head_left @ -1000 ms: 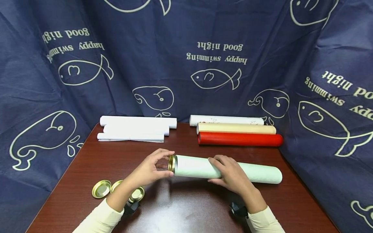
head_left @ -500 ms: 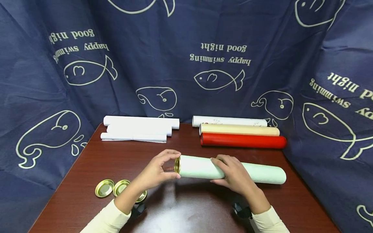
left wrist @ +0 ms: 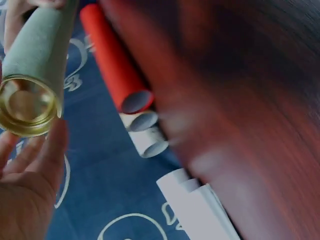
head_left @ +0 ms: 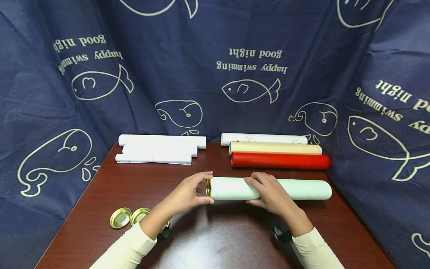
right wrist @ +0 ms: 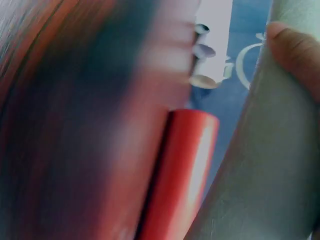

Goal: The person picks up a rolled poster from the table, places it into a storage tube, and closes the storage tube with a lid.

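A pale green cardboard tube (head_left: 305,189) is held level above the table. My right hand (head_left: 271,195) grips it around the middle from the near side. At its left end sits a gold metal lid (head_left: 208,188), pinched at the rim by my left hand (head_left: 186,196), thumb below and fingers above. The left wrist view shows the lid (left wrist: 27,105) seated in the tube's mouth, with fingertips touching its edge. In the right wrist view the tube (right wrist: 270,150) fills the right side, and a finger lies across it.
Two gold lids (head_left: 120,218) lie at the table's left, a third mostly hidden by my left arm. White paper rolls (head_left: 161,141) lie at the back left. A red tube (head_left: 280,160), a cream tube (head_left: 277,148) and a white patterned tube (head_left: 263,138) lie at the back right.
The gold lid stuck out further from the tube's end a second ago and now sits deeper. Its tube has swung from slanting to level. My left hand has moved right.
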Demonstrator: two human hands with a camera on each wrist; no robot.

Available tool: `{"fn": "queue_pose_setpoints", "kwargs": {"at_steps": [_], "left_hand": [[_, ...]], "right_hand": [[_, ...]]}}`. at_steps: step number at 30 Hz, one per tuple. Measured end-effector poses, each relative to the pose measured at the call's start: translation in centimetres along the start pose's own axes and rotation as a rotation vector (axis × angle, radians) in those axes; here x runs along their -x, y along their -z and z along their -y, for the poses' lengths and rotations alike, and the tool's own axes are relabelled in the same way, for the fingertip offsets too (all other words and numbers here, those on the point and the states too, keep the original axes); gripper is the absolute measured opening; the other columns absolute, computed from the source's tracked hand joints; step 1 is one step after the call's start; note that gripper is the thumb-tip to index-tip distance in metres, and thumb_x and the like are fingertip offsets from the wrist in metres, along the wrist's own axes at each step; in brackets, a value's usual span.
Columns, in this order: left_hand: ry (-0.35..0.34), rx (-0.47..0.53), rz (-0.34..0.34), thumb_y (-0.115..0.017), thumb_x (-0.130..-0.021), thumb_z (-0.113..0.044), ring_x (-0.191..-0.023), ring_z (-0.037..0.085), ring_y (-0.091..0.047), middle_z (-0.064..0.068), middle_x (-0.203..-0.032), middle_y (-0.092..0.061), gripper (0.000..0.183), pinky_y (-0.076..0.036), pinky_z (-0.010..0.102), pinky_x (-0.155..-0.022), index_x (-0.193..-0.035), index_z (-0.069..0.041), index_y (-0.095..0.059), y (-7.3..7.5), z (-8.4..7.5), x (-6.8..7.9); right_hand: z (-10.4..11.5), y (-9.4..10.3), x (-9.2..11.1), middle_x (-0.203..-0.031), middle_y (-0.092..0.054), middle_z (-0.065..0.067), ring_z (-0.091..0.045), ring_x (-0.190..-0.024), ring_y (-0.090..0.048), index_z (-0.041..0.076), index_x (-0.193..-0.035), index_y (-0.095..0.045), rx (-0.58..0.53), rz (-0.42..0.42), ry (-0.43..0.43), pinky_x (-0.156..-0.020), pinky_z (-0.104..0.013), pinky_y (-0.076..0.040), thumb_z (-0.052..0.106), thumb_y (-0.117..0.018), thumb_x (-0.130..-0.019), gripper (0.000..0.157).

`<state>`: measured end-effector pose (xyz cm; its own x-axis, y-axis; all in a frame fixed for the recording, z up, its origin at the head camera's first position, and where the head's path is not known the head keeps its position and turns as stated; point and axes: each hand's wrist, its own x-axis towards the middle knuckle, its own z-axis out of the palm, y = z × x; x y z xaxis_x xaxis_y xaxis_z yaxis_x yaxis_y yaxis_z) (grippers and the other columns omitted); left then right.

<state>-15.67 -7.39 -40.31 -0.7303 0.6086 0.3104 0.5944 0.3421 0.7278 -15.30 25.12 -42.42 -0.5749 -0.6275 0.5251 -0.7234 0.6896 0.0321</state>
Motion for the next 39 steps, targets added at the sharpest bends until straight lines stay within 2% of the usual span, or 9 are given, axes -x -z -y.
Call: {"fn": "queue_pose_setpoints", "kwargs": {"at_steps": [4,7,12,18,22,26,31,36,39], "left_hand": [[0.013,-0.237,0.07,-0.088,-0.075,-0.03,-0.134,0.029,-0.046,0.012,-0.15,-0.042,0.079,-0.04,0.045,-0.108,-0.141,-0.007,-0.051,0.8,1.5,-0.1],[0.032,-0.3,0.102,-0.088,-0.075,-0.03,-0.135,0.033,-0.044,0.015,-0.149,-0.042,0.078,-0.038,0.048,-0.108,-0.141,-0.008,-0.052,2.4,3.0,-0.1],[0.073,-0.389,0.116,-0.086,-0.077,-0.027,-0.129,0.039,-0.049,0.023,-0.143,-0.046,0.068,-0.04,0.052,-0.106,-0.135,-0.004,-0.057,5.9,5.9,-0.5],[0.205,-0.468,0.1,-0.081,-0.082,-0.025,-0.128,0.045,-0.047,0.028,-0.141,-0.045,0.062,-0.038,0.056,-0.105,-0.133,0.002,-0.057,10.0,9.6,-0.9],[0.258,-0.518,0.073,-0.08,-0.083,-0.024,-0.125,0.046,-0.048,0.027,-0.135,-0.049,0.059,-0.039,0.058,-0.103,-0.13,0.004,-0.058,11.7,11.7,-0.7],[0.297,-0.564,0.028,-0.082,-0.082,-0.026,-0.121,0.046,-0.05,0.025,-0.13,-0.053,0.06,-0.039,0.057,-0.103,-0.128,0.004,-0.059,12.4,13.9,-0.7],[0.331,-0.574,-0.055,-0.082,-0.083,-0.027,-0.121,0.044,-0.05,0.023,-0.128,-0.054,0.06,-0.039,0.055,-0.104,-0.13,0.003,-0.059,12.2,15.9,-1.3],[0.326,-0.664,-0.078,-0.081,-0.084,-0.027,-0.12,0.043,-0.05,0.021,-0.125,-0.056,0.056,-0.036,0.058,-0.103,-0.129,0.0,-0.06,11.8,17.1,-1.3],[0.298,-0.738,-0.081,-0.081,-0.083,-0.027,-0.12,0.044,-0.05,0.021,-0.123,-0.058,0.056,-0.035,0.06,-0.101,-0.128,-0.001,-0.061,12.0,17.6,-1.0]], "right_hand": [[-2.2,-1.1,0.4,-0.107,-0.058,-0.007,-0.024,-0.092,-0.059,0.014,-0.128,-0.056,0.009,0.089,-0.033,-0.078,-0.046,-0.049,0.034,-0.093,-0.064,0.076],[-4.1,-1.7,1.1,-0.108,-0.059,-0.008,-0.025,-0.091,-0.059,0.014,-0.129,-0.056,0.026,0.135,-0.066,-0.078,-0.047,-0.049,0.032,-0.093,-0.064,0.077],[-6.6,-2.4,2.1,-0.11,-0.059,-0.011,-0.028,-0.093,-0.06,0.011,-0.132,-0.056,0.043,0.205,-0.101,-0.079,-0.048,-0.05,0.03,-0.093,-0.065,0.079],[-8.6,-2.7,2.1,-0.108,-0.06,-0.013,-0.031,-0.092,-0.06,0.008,-0.131,-0.056,0.046,0.214,-0.104,-0.078,-0.049,-0.05,0.023,-0.094,-0.063,0.08],[-9.2,-3.0,1.5,-0.109,-0.06,-0.012,-0.031,-0.095,-0.059,0.009,-0.133,-0.056,0.036,0.249,-0.124,-0.08,-0.049,-0.049,0.022,-0.093,-0.065,0.078],[-9.4,-3.5,1.2,-0.112,-0.06,-0.011,-0.031,-0.1,-0.058,0.01,-0.134,-0.056,0.046,0.293,-0.135,-0.085,-0.049,-0.048,0.022,-0.092,-0.067,0.078],[-9.5,-3.6,0.7,-0.114,-0.061,-0.012,-0.033,-0.104,-0.058,0.007,-0.132,-0.058,0.026,0.306,-0.157,-0.091,-0.054,-0.044,0.027,-0.092,-0.068,0.076],[-10.1,-2.3,-0.8,-0.123,-0.059,-0.017,-0.038,-0.114,-0.055,0.003,-0.131,-0.059,-0.099,0.328,-0.277,-0.097,-0.058,-0.042,0.042,-0.083,-0.078,0.07],[-11.0,-1.4,-2.0,-0.128,-0.057,-0.02,-0.04,-0.12,-0.053,0.002,-0.132,-0.058,-0.153,0.329,-0.352,-0.101,-0.058,-0.04,0.04,-0.078,-0.084,0.064]]}}
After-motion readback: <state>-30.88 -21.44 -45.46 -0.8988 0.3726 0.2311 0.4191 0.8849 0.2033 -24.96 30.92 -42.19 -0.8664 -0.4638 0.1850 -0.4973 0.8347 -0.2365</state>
